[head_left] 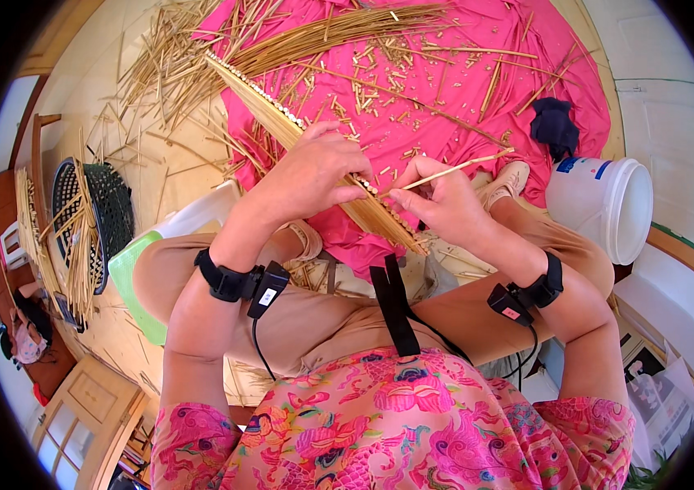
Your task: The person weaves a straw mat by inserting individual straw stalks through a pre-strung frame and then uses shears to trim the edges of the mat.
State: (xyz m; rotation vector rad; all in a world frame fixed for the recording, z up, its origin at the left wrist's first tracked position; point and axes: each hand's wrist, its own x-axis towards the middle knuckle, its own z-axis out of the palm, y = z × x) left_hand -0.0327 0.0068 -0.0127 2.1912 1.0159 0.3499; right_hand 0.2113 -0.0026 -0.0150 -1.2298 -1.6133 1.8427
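Note:
A long flat bundle of straw stalks [271,114], with pale cut ends along its upper edge, runs diagonally in front of me. My left hand [322,170] is closed around its lower middle, fingers over the row of ends. Beside it, my right hand [434,196] pinches a thin straw stalk [473,162] at the board's edge, close to its lower right part. The stalk angles up to the right over a pink cloth [445,98], which is scattered with short cut pieces and loose stalks.
Long loose straw [330,28] lies at the back. A dark basket [110,212] with straw and a green-white tray [130,265] are at left; a person [30,335] is at far left. A white bucket [596,208] and a dark cloth [553,122] are at right.

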